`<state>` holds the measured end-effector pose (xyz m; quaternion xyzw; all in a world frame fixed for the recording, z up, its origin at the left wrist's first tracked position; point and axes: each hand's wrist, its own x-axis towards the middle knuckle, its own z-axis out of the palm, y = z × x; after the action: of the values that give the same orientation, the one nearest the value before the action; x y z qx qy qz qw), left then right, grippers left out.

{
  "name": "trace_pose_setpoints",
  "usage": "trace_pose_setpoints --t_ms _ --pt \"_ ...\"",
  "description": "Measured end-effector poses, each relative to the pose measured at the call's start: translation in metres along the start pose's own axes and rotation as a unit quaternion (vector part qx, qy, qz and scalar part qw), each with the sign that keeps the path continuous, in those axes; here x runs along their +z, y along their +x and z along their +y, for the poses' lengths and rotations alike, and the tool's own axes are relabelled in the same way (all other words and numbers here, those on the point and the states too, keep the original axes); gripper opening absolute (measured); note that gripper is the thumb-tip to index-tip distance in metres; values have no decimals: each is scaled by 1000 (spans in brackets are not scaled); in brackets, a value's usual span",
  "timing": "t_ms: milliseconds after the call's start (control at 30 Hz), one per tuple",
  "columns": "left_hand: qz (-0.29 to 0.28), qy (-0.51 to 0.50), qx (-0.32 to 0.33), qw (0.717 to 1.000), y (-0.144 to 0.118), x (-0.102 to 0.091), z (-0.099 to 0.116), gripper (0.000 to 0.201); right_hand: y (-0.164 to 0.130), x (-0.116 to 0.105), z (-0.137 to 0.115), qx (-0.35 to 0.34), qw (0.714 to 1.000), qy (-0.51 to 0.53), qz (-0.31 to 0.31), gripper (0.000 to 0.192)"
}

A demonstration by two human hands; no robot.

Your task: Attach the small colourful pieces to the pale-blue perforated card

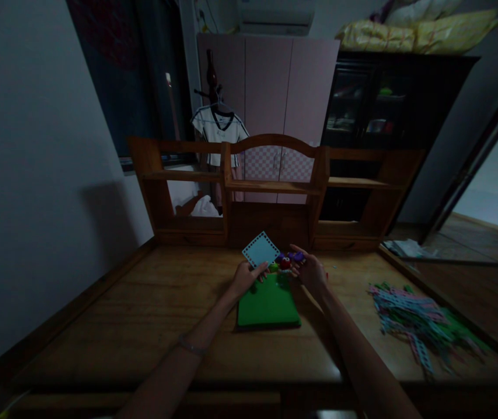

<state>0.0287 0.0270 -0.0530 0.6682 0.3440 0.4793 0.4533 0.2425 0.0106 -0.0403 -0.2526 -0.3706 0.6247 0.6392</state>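
Cropped forearms [172, 359]; left hand [246, 277] holds perforated card [261, 250]; right hand [312, 273], grip unclear.

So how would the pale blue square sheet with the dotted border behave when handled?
The pale blue sheet is probably fairly stiff: it juts out flat though the left hand holds only its lower part. It appears thin, so likely light. Its straight edges make rolling unlikely.
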Motion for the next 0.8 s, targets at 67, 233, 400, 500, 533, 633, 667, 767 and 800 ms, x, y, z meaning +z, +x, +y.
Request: trace_pose_setpoints --t_ms 67,233,400,500,533,633,667,767,800 --pt "3 -1 0 1000 0 0 0 41 0 1 1 -8 1000 -24 8 39" --pt "0 -16 -2 1000 1 0 -1 39 -2 6 4 -40 992 -108 45 39" --pt "2 -23 1 1000 1 0 0 39 -5 10 3 -67 981 -164 74 40" --pt "8 -25 3 1000 1 -1 0 38 -7 13 2 -52 974 -206 75 45" --pt "10 -24 4 1000 1 -1 1 38 -8 14 1 -45 973 -216 71 46" --pt "17 -14 4 1000 1 -1 2 38 -11 19 0 -42 973 -224 49 43" --pt "18 -10 4 1000 1 -2 2 39 -12 21 0 -47 972 -225 43 41" --pt "17 -1 2 1000 0 -2 5 41 -16 25 -1 -59 968 -241 23 38" --pt "16 1 1 1000 0 -2 6 42 -17 26 -2 -60 967 -246 18 37"
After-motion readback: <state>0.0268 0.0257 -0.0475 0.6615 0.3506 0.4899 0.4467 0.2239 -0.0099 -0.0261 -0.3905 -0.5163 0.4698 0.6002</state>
